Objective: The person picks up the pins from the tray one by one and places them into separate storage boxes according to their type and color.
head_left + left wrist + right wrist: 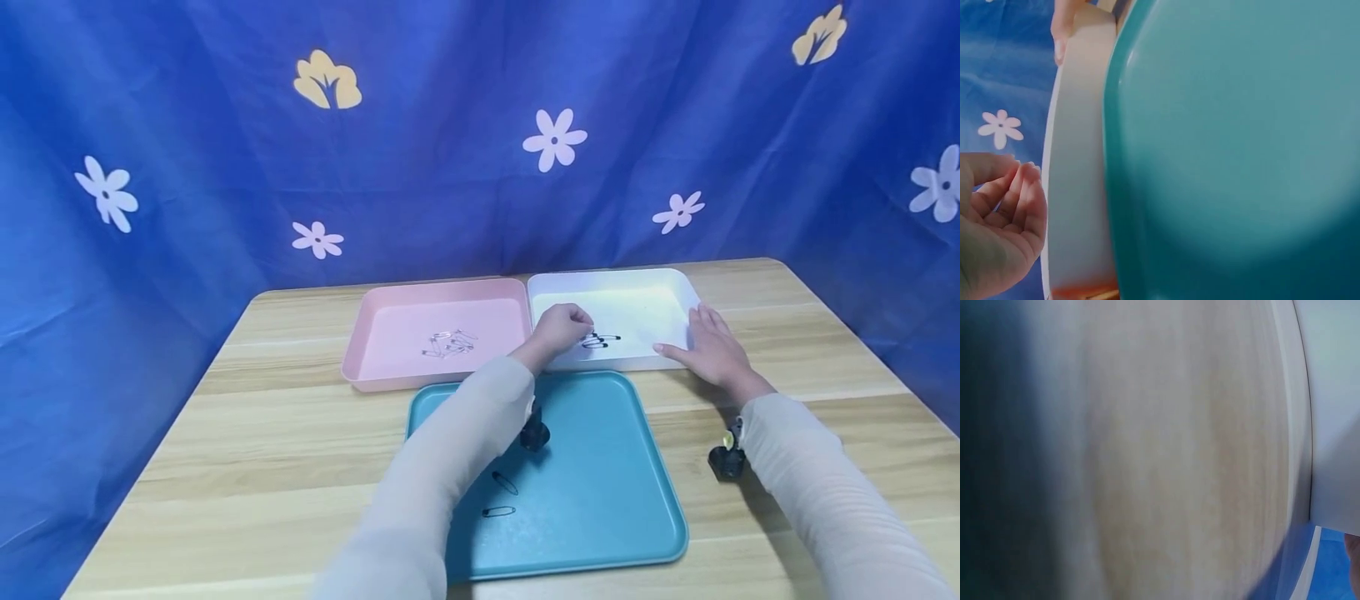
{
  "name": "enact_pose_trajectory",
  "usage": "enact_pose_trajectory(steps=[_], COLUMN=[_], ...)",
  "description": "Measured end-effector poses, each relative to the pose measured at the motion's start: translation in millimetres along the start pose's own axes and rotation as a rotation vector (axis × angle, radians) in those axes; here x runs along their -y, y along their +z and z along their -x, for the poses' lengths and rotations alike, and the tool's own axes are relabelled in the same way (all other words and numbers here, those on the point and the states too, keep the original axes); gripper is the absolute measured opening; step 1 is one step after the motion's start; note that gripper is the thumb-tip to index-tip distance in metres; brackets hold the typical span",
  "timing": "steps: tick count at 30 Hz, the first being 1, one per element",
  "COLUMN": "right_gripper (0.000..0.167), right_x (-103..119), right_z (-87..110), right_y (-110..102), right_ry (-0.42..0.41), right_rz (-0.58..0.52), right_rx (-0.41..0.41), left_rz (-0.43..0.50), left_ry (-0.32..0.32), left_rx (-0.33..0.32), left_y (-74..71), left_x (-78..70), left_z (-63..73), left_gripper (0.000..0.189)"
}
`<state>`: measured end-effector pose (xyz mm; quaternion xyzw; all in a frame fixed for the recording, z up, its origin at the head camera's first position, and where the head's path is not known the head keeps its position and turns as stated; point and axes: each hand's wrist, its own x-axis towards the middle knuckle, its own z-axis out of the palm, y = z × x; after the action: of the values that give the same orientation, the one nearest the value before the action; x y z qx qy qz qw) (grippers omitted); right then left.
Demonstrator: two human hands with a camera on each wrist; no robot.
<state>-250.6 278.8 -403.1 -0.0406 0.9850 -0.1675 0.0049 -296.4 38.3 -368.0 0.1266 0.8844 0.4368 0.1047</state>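
My left hand [561, 328] reaches over the white tray [648, 300], thumb and fingertips together, right at a small group of black safety pins [600, 341]. In the left wrist view, the left hand [1004, 219] shows curled fingers meeting the thumb above the tray's wall; I cannot tell whether a pin is between them. My right hand [712, 346] rests on the white tray's front right corner, fingers stretched along the side and thumb spread over the front rim. Only a bit of a right finger [1352, 556] shows in the right wrist view.
A teal tray [592, 508] lies in front, with two dark safety pins [501, 498] on it, beneath my left forearm. A pink tray [382, 329] stands left of the white one, holding several silver safety pins [450, 342]. A blue flowered curtain [450, 167] hangs behind the wooden table [262, 442].
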Motion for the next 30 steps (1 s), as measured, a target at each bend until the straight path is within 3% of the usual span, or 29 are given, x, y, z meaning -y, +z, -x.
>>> enact_pose_trajectory(steps=[8,13,20,23,30], right_gripper=[0.102,0.102,0.102,0.102,0.102], right_x=[-1,0,-1,-1,-1], right_z=[2.4,2.8,1.6,1.3,1.7], right_y=[-1,-1,1,2,0], right_ry=[-0.003,-0.013,-0.022,-0.022,-0.025], right_rz=[-0.010,-0.005,-0.006,0.000,0.004], right_rx=[-0.002,-0.003,-0.014,-0.012,-0.008], left_rz=[0.161,0.171,0.159,0.158,0.132], left_ry=[0.011,-0.006,0.023,0.017,0.018], left_rx=[0.094,0.151,0.232,0.249,0.277], left_y=[-24.9,-40.6,-66.3,-70.0,-81.5], left_x=[2.3,9.4,12.9,25.7,40.1], left_z=[35.3,54.3,85.0,89.7,112.0], left_gripper=[0.012,0.014,0.019,0.018,0.018])
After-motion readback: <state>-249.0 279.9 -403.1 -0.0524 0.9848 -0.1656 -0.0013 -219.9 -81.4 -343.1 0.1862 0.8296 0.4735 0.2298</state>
